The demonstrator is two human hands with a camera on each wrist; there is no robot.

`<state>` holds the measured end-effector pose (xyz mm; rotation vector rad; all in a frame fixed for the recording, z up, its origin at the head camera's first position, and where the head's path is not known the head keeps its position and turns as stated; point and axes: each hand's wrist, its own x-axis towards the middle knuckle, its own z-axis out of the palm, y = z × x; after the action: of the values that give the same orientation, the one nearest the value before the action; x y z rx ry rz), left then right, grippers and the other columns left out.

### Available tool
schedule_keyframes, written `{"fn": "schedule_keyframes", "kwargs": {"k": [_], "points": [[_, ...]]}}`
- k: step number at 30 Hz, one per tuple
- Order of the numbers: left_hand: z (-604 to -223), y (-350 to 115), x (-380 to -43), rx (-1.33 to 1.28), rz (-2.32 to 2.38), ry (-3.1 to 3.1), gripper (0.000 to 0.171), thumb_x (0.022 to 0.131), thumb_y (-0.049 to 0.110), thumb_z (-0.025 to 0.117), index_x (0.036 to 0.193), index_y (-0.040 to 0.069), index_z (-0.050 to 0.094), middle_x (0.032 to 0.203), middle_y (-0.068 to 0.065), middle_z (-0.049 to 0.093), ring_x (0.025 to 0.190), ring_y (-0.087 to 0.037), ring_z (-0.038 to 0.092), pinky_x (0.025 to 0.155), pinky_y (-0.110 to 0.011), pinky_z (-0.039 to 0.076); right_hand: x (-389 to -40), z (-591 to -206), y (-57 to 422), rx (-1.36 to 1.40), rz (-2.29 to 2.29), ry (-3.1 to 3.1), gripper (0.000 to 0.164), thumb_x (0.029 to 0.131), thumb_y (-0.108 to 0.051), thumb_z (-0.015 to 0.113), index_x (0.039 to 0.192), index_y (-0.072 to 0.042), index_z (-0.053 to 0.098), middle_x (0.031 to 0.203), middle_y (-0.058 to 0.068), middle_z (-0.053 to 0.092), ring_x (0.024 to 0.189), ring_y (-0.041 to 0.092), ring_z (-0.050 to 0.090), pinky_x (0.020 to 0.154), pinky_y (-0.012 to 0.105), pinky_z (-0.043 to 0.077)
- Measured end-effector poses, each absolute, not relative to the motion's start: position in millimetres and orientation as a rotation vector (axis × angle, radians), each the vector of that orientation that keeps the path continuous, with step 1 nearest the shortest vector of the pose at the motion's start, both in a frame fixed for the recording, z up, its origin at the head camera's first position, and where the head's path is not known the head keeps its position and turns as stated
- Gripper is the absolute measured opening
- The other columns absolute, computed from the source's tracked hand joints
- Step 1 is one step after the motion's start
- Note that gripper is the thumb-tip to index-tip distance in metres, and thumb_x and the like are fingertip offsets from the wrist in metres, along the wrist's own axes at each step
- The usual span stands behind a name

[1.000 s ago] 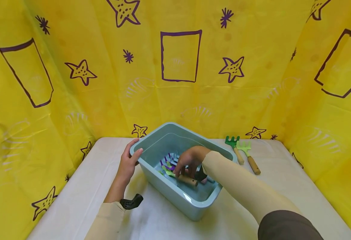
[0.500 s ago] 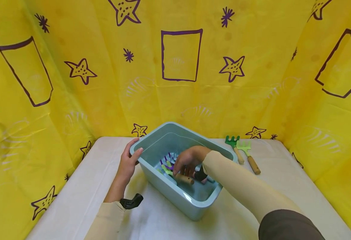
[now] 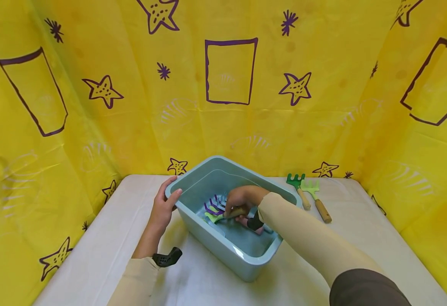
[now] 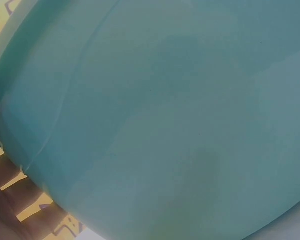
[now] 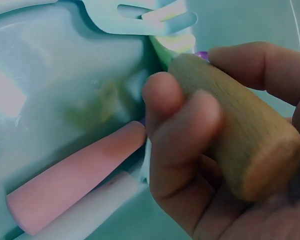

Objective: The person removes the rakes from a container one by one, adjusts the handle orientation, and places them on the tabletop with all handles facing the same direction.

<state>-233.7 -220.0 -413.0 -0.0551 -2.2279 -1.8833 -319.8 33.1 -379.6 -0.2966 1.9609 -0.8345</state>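
My left hand (image 3: 163,209) grips the near-left corner of a blue-grey plastic bin (image 3: 217,244), thumb over the rim and fingers outside. Inside the bin, my right hand (image 3: 241,199) holds a light-green hand rake (image 3: 213,218) by its wooden handle. In the right wrist view that wooden handle (image 5: 240,125) lies between the thumb and curled fingers, its rounded end towards the wrist. Purple tines (image 3: 210,206) show beside the rake's head. Below the right hand, a pink handle (image 5: 80,175) lies along a whitish handle (image 5: 92,210) on the bin floor.
A dark-green hand rake (image 3: 297,182) and another light-green rake (image 3: 317,202), both wooden-handled, lie on the white table (image 3: 105,238) right of the bin. A pale-blue slotted tool (image 5: 120,22) is inside the bin. Yellow patterned cloth (image 3: 231,127) walls the table's back and sides.
My right hand has taken up the rake's wooden handle; its free end has swung up and right, under the palm. The left hand and the bin stay put.
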Motion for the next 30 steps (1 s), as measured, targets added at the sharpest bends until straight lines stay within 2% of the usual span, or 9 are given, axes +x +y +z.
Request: {"fn": "schedule_keyframes", "kwargs": {"k": [6, 12, 20, 27, 30], "points": [[-413.7, -219.7, -234.6, -0.067, -1.886, -2.233, 0.054, 0.099, 0.033, 0.055, 0.149, 0.024, 0.036, 0.146, -0.009, 0.041, 0.127, -0.035, 0.045, 0.099, -0.055, 0.041, -319.6, -378.1, 33.4, -0.304, -0.808, 2.053, 0.017, 0.087, -0.016, 0.068, 0.077, -0.003, 0.064, 0.07, 0.008, 0.057, 0.053, 0.015, 0.047, 0.047, 0.022, 0.039], [-413.4, -220.1, -234.6, -0.068, -1.888, -2.227, 0.052, 0.099, 0.031, 0.055, 0.147, 0.025, 0.037, 0.145, -0.009, 0.042, 0.126, -0.035, 0.045, 0.099, -0.056, 0.041, -319.4, -369.5, 33.4, -0.472, -0.648, 2.201, 0.027, 0.089, -0.018, 0.068, 0.068, -0.003, 0.061, 0.061, 0.006, 0.053, 0.047, 0.014, 0.041, 0.044, 0.022, 0.032], [-415.1, -218.8, -235.1, -0.078, -1.888, -2.234, 0.053, 0.099, 0.031, 0.055, 0.148, 0.024, 0.036, 0.146, -0.009, 0.041, 0.126, -0.035, 0.046, 0.098, -0.055, 0.042, -319.4, -354.8, 37.1, -0.602, -0.57, 2.27, 0.031, 0.091, -0.018, 0.067, 0.088, 0.013, 0.067, 0.062, 0.007, 0.057, 0.048, 0.014, 0.042, 0.043, 0.023, 0.036], [-414.3, -220.2, -234.1, -0.065, -1.874, -2.237, 0.053, 0.098, 0.032, 0.056, 0.148, 0.026, 0.037, 0.146, -0.008, 0.041, 0.126, -0.035, 0.046, 0.098, -0.055, 0.042, -315.4, -344.5, 40.5, -0.58, -0.668, 2.305, 0.031, 0.089, -0.019, 0.07, 0.091, 0.012, 0.07, 0.063, 0.009, 0.06, 0.047, 0.014, 0.043, 0.043, 0.023, 0.037], [-413.8, -221.0, -233.5, -0.062, -1.871, -2.242, 0.053, 0.098, 0.033, 0.056, 0.148, 0.027, 0.036, 0.146, -0.007, 0.041, 0.126, -0.035, 0.046, 0.098, -0.054, 0.042, -314.3, -341.2, 41.7, -0.577, -0.691, 2.317, 0.028, 0.089, -0.019, 0.07, 0.083, 0.008, 0.071, 0.062, 0.009, 0.06, 0.046, 0.014, 0.043, 0.043, 0.024, 0.038]]}}
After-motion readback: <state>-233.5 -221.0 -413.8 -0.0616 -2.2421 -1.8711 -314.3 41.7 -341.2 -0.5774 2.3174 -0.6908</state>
